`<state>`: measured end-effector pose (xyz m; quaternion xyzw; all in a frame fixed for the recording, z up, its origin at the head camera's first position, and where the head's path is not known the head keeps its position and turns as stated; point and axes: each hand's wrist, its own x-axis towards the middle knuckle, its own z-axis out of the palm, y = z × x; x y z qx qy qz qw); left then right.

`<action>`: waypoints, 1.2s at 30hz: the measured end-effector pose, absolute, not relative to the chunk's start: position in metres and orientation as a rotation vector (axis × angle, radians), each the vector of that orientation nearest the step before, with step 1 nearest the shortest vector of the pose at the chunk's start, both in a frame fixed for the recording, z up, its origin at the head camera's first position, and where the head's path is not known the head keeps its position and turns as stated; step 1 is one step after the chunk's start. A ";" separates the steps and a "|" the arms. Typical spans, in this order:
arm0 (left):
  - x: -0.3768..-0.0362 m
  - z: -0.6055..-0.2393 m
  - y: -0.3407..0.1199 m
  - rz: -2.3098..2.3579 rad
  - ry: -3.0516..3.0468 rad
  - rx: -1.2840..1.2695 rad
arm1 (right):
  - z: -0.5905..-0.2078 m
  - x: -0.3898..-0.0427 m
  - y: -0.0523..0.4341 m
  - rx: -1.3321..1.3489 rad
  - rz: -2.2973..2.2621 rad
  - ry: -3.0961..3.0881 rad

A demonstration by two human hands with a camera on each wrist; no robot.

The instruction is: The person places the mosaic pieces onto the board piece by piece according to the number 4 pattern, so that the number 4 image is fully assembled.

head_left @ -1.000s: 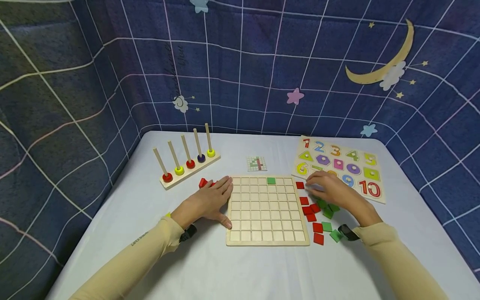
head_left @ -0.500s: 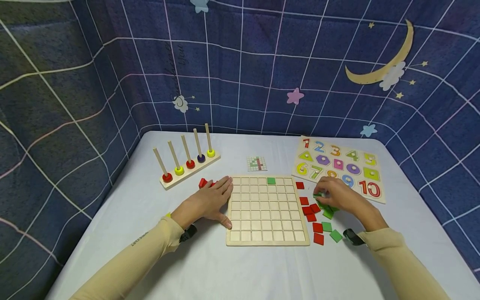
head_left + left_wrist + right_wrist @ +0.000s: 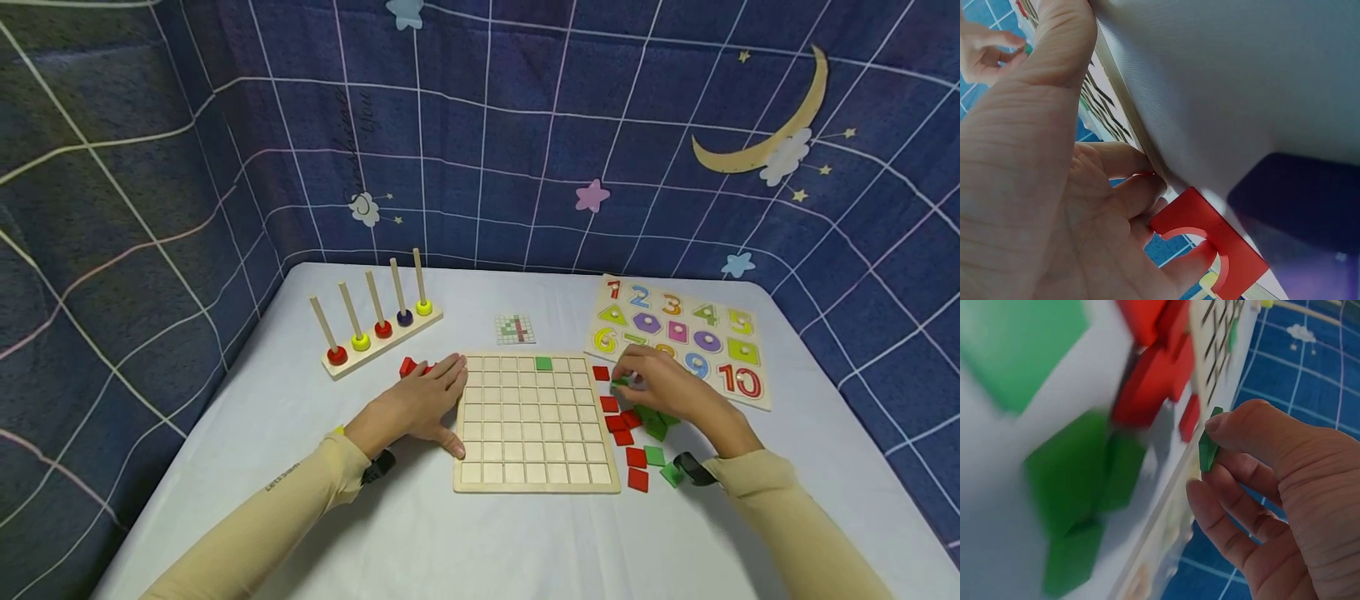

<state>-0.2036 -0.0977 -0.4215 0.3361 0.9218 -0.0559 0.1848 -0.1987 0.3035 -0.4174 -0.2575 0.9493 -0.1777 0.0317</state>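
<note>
Room: blue grid-patterned cloth walls, moon and stars. White bench (image 3: 525, 542) carries grid board (image 3: 534, 479), number puzzle (image 3: 723, 333), peg stand (image 3: 378, 342). Left hand (image 3: 416, 404) lies flat, fingers straight, against the board's left edge. Right hand (image 3: 663, 385) pinches a green tile (image 3: 1208, 449) on edge above the loose tiles; only the right wrist view shows this grip clearly.

The right hand (image 3: 667, 387) has lifted a green tile (image 3: 619, 382) from the pile.
</note>
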 end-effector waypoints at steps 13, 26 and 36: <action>-0.203 -0.422 -0.099 -0.165 2.594 0.948 | -0.414 -0.215 0.253 -1.044 -0.613 2.885; -0.204 -0.425 -0.099 -0.166 2.597 0.938 | -0.416 -0.235 0.198 -1.270 -0.613 2.765; -0.203 -0.423 -0.099 -0.163 2.605 0.940 | -0.428 -0.240 0.182 -1.325 -0.518 2.772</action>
